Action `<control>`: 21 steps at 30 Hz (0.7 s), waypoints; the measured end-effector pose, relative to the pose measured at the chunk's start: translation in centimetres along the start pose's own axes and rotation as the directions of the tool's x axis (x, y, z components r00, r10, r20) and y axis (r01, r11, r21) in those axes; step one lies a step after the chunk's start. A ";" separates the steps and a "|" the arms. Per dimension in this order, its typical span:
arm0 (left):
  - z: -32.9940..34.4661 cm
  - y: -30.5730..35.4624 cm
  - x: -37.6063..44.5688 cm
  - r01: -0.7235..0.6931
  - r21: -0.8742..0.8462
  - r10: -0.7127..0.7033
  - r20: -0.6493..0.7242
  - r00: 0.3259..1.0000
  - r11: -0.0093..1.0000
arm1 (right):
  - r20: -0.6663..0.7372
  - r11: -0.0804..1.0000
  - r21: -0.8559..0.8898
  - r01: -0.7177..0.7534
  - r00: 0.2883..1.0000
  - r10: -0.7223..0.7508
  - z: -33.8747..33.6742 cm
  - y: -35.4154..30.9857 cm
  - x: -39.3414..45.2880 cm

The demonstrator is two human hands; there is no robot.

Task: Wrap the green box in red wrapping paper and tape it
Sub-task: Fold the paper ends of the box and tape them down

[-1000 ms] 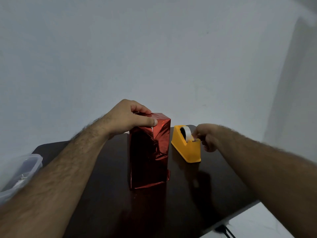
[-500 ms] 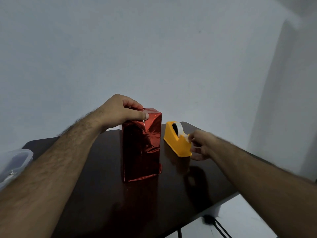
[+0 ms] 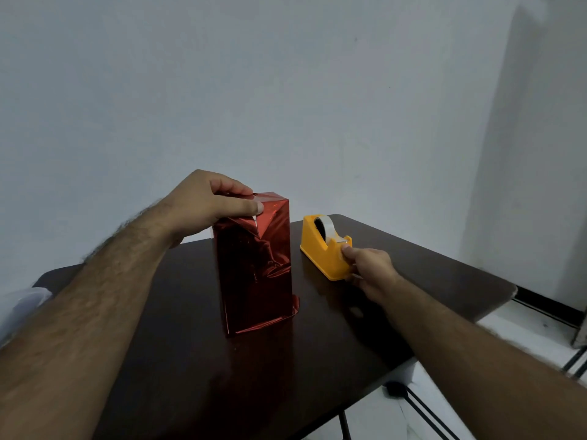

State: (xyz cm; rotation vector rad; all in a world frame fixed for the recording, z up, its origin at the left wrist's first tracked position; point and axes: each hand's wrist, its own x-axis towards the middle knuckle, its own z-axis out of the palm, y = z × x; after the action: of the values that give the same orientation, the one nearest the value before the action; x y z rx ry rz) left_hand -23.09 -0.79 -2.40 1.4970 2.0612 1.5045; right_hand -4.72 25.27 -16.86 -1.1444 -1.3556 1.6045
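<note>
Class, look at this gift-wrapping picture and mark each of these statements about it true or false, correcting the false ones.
1. The wrapped box stands upright on the dark table. True.
2. The left hand lies flat on the table. False: it holds down the folded red paper at the box's top.
3. The tape dispenser is yellow and stands to the right of the box. True.
4. The right hand grips scissors. False: its fingers are at the dispenser's cutter end; no scissors are visible.
5. The dispenser touches the box. False: bare table shows between them.
</note>
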 end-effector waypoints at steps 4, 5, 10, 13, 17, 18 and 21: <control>0.2 0.1 -0.1 0.007 -0.009 -0.007 -0.003 1.000 1.000 | 0.024 0.999 0.050 0.016 1.000 -0.017 -0.2 0.9 0.6; 0.1 0.1 -0.1 0.008 -0.011 -0.008 -0.005 1.000 1.000 | 0.023 0.998 0.056 0.021 0.999 -0.023 -0.1 0.9 0.5; 0.2 0.3 -0.2 0.012 -0.016 -0.012 -0.002 1.000 1.000 | 0.032 0.997 0.073 0.011 0.999 -0.013 -0.2 0.8 0.6; 0.3 0.4 -0.3 0.012 -0.013 -0.012 -0.005 1.000 1.000 | 0.021 0.997 0.069 0.017 1.000 -0.018 -0.1 0.8 0.5; 0.2 0.4 -0.4 0.018 -0.009 -0.018 -0.007 1.000 1.000 | -0.048 0.998 -0.035 0.053 0.997 -0.055 -0.1 1.3 0.0; 0.3 0.4 -0.4 0.019 -0.007 -0.019 -0.008 1.000 1.000 | -0.073 0.992 -0.096 0.083 0.993 -0.091 0.0 1.5 -0.3; 0.3 0.3 -0.3 0.016 -0.005 -0.016 -0.012 1.000 1.000 | -0.036 0.976 -0.129 0.173 0.983 -0.179 -0.2 2.0 -1.2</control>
State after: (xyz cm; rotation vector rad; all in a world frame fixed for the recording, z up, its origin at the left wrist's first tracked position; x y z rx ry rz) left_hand -22.52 -0.87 -2.40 1.4701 2.0699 1.5150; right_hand -4.13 23.83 -18.62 -1.0945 -1.5005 1.3742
